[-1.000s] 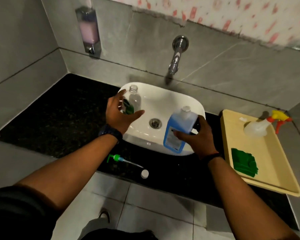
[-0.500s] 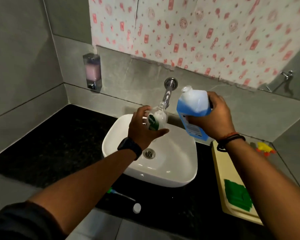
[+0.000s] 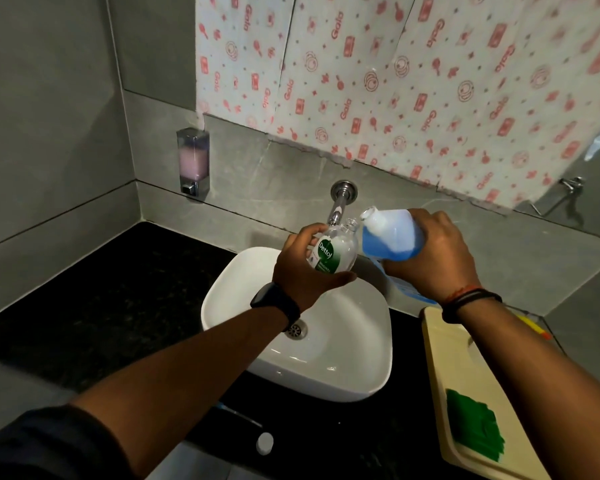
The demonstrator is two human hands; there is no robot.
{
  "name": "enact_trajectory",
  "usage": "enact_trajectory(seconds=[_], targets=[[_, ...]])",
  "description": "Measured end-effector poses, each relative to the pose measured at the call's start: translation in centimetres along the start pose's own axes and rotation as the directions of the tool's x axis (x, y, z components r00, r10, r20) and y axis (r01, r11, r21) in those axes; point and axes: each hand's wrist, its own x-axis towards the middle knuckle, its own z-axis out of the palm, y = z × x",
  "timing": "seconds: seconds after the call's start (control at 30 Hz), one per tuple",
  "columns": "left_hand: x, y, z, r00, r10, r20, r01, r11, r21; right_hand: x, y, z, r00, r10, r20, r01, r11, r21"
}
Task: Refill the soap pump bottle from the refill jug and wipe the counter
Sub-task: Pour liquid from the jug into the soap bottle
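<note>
My left hand (image 3: 309, 271) grips a clear soap bottle (image 3: 336, 249) with a green and white label, its neck open, above the white basin (image 3: 354, 368). My right hand (image 3: 433, 258) holds the refill jug (image 3: 392, 233) of blue liquid, tilted left, its open spout just beside the bottle's mouth. No liquid is seen leaving the spout. The pump head's tube (image 3: 239, 415) and a white cap (image 3: 265, 443) lie on the black counter (image 3: 101, 306) in front of the basin. A folded green cloth (image 3: 473, 431) rests on the beige tray (image 3: 440, 341) at the right.
A wall tap (image 3: 340, 202) juts out just behind the bottle. A wall dispenser (image 3: 192, 161) with pink soap hangs at the left. Part of a yellow and red spray trigger (image 3: 534, 327) shows behind my right forearm. Grey tiled walls enclose the counter.
Both hands lifted the bottle and jug from basin level to in front of the tap. The jug has tipped further left, bringing its spout to the bottle's mouth.
</note>
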Motion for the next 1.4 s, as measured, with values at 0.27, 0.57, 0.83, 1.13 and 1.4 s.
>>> enact_trajectory(seconds=[0.27, 0.57, 0.83, 1.13, 1.4], targets=[[-0.4, 0.6, 0.5, 0.999, -0.023, 0.04, 0.023, 1.0, -0.012, -0.3, 0.0, -0.9, 1.0, -0.019, 0.01, 0.019, 0.998, -0.06], [-0.9, 1.2, 0.3, 0.997, -0.059, 0.051, 0.061, 0.997, -0.037, -0.6, -0.4, -1.8, 0.999, -0.034, 0.017, 0.036, 0.986, -0.161], [-1.2, 1.6, 0.2, 0.995, -0.076, 0.069, 0.078, 0.997, -0.018, -1.0, -0.8, -2.5, 0.998, -0.047, 0.035, 0.054, 0.972, -0.229], [-1.3, 2.0, 0.3, 0.994, -0.086, 0.062, 0.087, 0.996, -0.007, -0.8, -0.6, -2.8, 0.998, -0.047, 0.046, 0.058, 0.96, -0.273], [-1.5, 2.2, 0.5, 0.995, -0.089, 0.052, 0.09, 0.996, -0.015, -0.9, -0.5, -3.2, 0.997, -0.058, 0.052, 0.071, 0.951, -0.3]])
